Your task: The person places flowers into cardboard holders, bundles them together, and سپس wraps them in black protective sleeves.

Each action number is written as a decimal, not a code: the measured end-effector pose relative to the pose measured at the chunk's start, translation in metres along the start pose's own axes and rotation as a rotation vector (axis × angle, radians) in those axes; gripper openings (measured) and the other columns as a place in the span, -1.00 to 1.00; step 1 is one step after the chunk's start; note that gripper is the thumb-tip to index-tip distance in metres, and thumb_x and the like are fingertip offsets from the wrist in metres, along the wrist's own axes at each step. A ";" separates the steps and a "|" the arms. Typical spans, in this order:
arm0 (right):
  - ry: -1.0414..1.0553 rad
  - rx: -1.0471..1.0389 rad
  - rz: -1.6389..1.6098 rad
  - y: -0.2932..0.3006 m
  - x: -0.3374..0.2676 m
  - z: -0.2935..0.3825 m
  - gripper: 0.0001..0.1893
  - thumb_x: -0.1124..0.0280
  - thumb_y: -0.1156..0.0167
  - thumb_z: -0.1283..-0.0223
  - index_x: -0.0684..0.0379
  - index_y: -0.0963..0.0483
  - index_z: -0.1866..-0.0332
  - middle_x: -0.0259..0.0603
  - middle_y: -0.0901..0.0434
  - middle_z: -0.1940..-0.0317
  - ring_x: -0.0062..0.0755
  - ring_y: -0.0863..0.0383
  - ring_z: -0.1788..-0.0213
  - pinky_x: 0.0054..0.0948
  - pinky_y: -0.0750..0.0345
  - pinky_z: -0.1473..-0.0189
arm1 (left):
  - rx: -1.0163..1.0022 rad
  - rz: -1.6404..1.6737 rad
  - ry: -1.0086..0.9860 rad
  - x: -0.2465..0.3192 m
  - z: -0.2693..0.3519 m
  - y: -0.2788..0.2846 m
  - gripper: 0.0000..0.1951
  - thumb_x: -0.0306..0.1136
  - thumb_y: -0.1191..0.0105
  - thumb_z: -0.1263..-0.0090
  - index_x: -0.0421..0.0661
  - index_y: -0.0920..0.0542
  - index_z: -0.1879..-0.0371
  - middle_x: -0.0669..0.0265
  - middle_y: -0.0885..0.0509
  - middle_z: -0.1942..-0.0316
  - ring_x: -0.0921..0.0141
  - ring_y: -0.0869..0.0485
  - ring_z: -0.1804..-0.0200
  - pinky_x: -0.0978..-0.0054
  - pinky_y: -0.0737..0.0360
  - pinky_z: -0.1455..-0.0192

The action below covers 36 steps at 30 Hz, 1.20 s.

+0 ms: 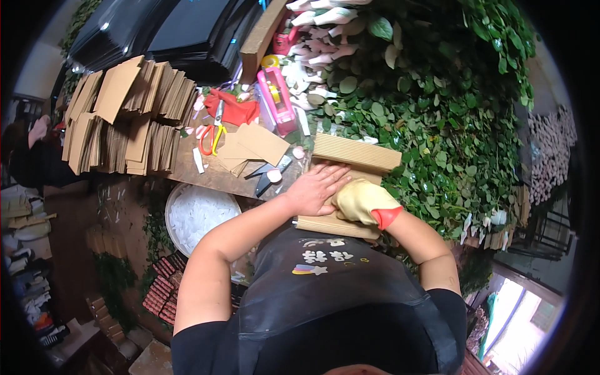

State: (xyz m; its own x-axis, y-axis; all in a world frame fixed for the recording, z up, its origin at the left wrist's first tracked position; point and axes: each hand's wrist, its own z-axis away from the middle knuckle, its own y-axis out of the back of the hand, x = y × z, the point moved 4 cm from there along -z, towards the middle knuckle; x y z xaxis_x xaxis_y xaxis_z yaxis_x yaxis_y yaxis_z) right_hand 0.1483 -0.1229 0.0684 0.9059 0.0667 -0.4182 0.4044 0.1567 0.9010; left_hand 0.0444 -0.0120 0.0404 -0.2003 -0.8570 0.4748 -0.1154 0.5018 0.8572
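A sheet of corrugated cardboard (pixel 370 176) lies before me, with a ribbed far flap (pixel 356 152) and a ribbed near flap (pixel 337 226) raised along its sides. My bare left hand (pixel 316 190) rests flat on the cardboard between these flaps, its fingers pointing right. Against it, my right hand (pixel 363 201), in a yellow glove with a red cuff, bears down on the same sheet. Its fingertips are hidden, so their grip cannot be made out. Whatever lies beneath the hands is mostly covered.
Scissors (pixel 216 136), loose cardboard pieces (pixel 253 145), a black cutting tool (pixel 274 173) and a pink tape dispenser (pixel 279 101) lie leftward. Cardboard stacks (pixel 126 117) stand farther left. Leafy stems (pixel 436 140) with white-sleeved flower heads (pixel 333 16) fill the right. A tub (pixel 204 215) holds white pieces.
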 end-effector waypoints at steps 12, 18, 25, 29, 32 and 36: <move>-0.485 -0.113 0.265 -0.053 -0.022 -0.254 -0.69 0.26 -0.39 -0.27 0.27 -0.70 0.02 0.01 -0.83 0.12 0.02 -0.88 0.06 0.03 -0.77 0.18 | -0.004 -0.013 -0.046 -0.010 -0.001 -0.022 -0.30 0.03 0.14 -0.64 -0.11 -0.24 -0.65 0.03 -0.24 -0.67 0.07 -0.24 -0.67 0.05 -0.14 -0.71; -0.412 0.115 0.133 0.071 -0.051 -0.178 -0.64 0.16 -0.38 -0.32 0.18 -0.70 -0.08 0.10 -0.79 0.10 0.09 -0.83 0.03 -0.04 -0.73 0.01 | 0.101 0.432 -0.016 -0.005 0.000 -0.011 -0.29 0.00 -0.09 -0.57 -0.12 -0.32 -0.60 0.00 -0.35 -0.59 0.04 -0.34 -0.60 0.10 -0.23 -0.69; -0.729 0.164 -0.573 0.107 -0.063 -0.042 -0.50 0.01 -0.17 -0.47 0.23 -0.59 -0.23 0.18 -0.71 -0.09 0.16 -0.71 -0.13 -0.05 -0.61 -0.21 | -0.158 0.175 -0.018 -0.008 0.006 -0.009 -0.28 0.15 -0.04 -0.58 -0.08 -0.34 -0.56 0.05 -0.40 -0.54 0.03 -0.35 -0.58 0.01 -0.19 -0.69; -0.572 0.373 -0.501 0.114 -0.082 -0.073 -0.54 -0.01 -0.19 -0.44 0.25 -0.57 -0.05 0.17 -0.69 0.05 0.22 -0.68 -0.05 0.01 -0.58 -0.10 | -0.166 0.204 -0.008 -0.012 0.003 -0.049 -0.32 0.10 0.02 -0.62 0.06 -0.26 -0.63 0.18 -0.29 -0.64 0.14 -0.24 -0.66 0.11 -0.15 -0.73; -0.495 0.384 -0.521 0.113 -0.079 -0.076 -0.57 0.00 -0.20 -0.44 0.24 -0.56 0.04 0.14 -0.68 0.17 0.19 -0.70 0.05 0.00 -0.58 -0.02 | -0.191 0.253 0.015 -0.005 -0.004 -0.022 -0.37 -0.02 0.07 -0.67 0.02 -0.24 -0.64 0.17 -0.31 -0.63 0.21 -0.26 -0.65 0.16 -0.17 -0.72; -0.720 0.090 -0.745 0.069 -0.057 -0.028 -0.58 0.04 -0.40 -0.39 0.26 -0.60 0.07 -0.19 -0.69 0.37 -0.41 -0.65 0.39 -0.31 -0.63 0.25 | -0.041 1.048 0.058 -0.018 0.008 -0.045 -0.38 -0.04 0.10 -0.67 0.02 -0.25 -0.64 0.17 -0.37 -0.59 0.21 -0.34 -0.61 0.13 -0.19 -0.70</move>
State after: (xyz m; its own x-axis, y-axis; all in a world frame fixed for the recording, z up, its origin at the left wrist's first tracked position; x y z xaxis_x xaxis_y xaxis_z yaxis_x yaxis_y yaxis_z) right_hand 0.1211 -0.0878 0.1510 0.2710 -0.6260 -0.7312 0.8736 -0.1590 0.4599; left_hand 0.0452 -0.0180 -0.0087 -0.1340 -0.0007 0.9910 0.1225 0.9923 0.0173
